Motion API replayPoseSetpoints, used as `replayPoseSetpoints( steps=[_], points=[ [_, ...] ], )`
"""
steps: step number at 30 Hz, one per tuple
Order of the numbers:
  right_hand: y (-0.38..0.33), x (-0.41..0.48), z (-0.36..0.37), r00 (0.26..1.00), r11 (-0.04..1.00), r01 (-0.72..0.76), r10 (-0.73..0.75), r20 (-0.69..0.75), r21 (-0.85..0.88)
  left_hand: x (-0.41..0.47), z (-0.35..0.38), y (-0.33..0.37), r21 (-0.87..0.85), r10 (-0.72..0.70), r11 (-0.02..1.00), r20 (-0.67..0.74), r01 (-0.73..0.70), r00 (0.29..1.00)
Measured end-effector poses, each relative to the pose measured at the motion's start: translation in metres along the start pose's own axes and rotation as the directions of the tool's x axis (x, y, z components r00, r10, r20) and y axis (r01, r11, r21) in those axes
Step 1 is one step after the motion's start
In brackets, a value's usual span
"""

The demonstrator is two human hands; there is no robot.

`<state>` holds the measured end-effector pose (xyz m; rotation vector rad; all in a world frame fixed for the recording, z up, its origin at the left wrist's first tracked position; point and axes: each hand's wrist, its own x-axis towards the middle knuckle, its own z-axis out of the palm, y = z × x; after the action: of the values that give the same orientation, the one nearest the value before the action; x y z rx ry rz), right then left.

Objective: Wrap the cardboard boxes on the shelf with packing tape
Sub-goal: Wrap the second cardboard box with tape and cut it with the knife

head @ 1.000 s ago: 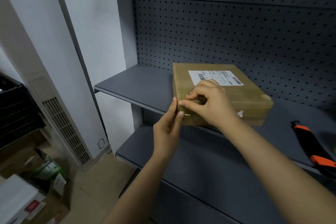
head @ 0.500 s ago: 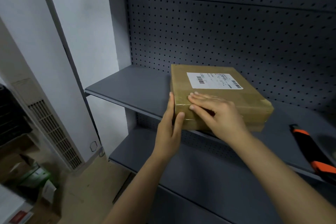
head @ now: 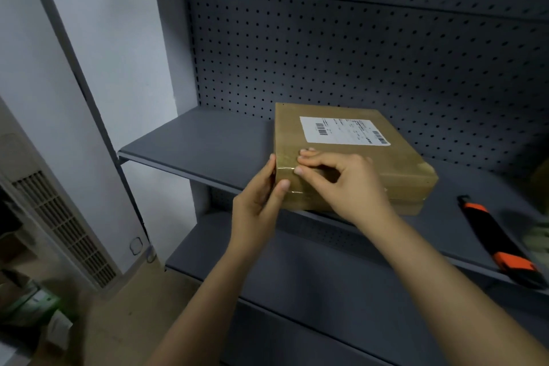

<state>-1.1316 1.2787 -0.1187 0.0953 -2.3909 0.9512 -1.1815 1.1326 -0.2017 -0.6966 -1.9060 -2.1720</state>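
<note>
Working flat brown cardboard box (head: 350, 163) with white label, parked at front edge of grey metal shelf (head: 202, 142). Bracing front-left corner with left grip (head: 258, 202), fingers straight and apart. Pinching with right grip (head: 347, 187), fingers curled, clamped on glossy clear packing tape (head: 286, 168) over that corner. Judging this box nearly wrapped: pressing down tape end left. Spotting orange-and-black utility knife (head: 499, 241) toward shelf's front-right edge. Can't tell about further boxes.

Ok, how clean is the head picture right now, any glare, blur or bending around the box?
Head view: dim; glare streaks on the tape at the near-left box corner; label barcodes show, its text too soft to read; right edge smeared, blurring the orange-and-black cutter; wide-angle lens bends the shelf post.
</note>
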Motion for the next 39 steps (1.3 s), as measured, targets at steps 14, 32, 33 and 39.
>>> replayPoseSetpoints(
  steps=[14, 32, 33, 39],
  points=[
    [0.002, -0.017, -0.022, 0.998, 0.93, -0.017, 0.038, 0.05, -0.368, 0.056, -0.026, 0.029, 0.461, 0.293, 0.73, 0.456, -0.504, 0.841],
    [-0.003, -0.044, -0.084, 0.963, 0.917, -0.181, 0.239, 0.125, -0.357, 0.047, 0.012, 0.03, 0.367, 0.274, 0.76, 0.568, -0.537, 0.776],
    [-0.004, -0.045, -0.082, 0.963, 0.923, -0.172, 0.232, 0.14, -0.345, 0.051, 0.009, 0.029, 0.36, 0.278, 0.762, 0.57, -0.538, 0.774],
    [-0.011, -0.039, -0.066, 0.984, 0.949, 0.006, 0.05, 0.169, -0.316, 0.058, -0.012, 0.041, 0.413, 0.248, 0.759, 0.531, -0.503, 0.81]
  ],
)
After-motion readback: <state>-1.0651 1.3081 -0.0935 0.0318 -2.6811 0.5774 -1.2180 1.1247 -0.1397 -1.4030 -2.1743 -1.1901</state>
